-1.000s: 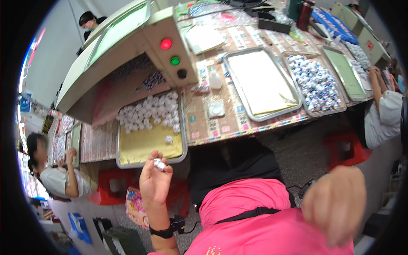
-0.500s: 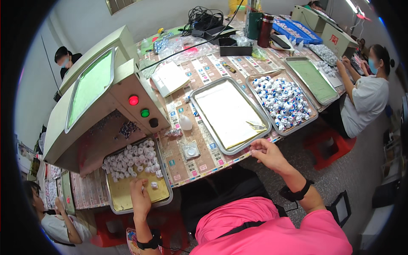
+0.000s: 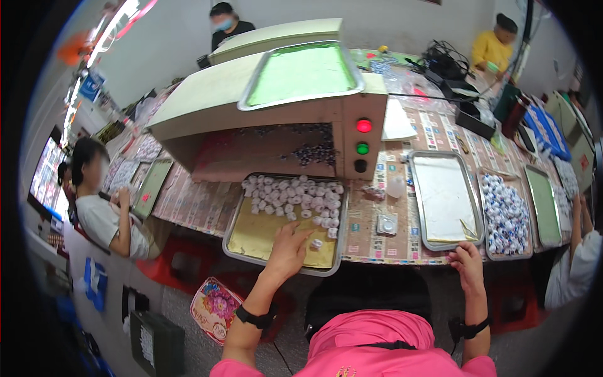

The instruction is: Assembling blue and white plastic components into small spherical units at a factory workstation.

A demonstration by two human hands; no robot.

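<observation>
My left hand (image 3: 289,251) is over a metal tray (image 3: 235,246) lined with yellow paper, its fingers stretched out and apart. Many small white rounded pieces (image 3: 295,193) crowd the tray's far part. A loose white piece (image 3: 316,244) lies by itself just right of my fingers. My right hand (image 3: 467,264) hangs at the table's front edge, by the near end of a second tray (image 3: 416,195) lined with white paper. Its fingers are curled together; what they hold, if anything, cannot be made out.
A beige machine (image 3: 361,94) with red and green lights stands behind the left tray, a green-lined tray (image 3: 301,74) on top. A white bottle (image 3: 396,186) and small square object (image 3: 387,225) lie between trays. Blue-and-white pieces (image 3: 504,213) fill another tray. Co-workers sit around.
The view has swung left, so the machine and left tray now appear nearer the middle. My left hand has reached further over the tray, its fingers spreading. My right hand stays by the paper-lined tray.
</observation>
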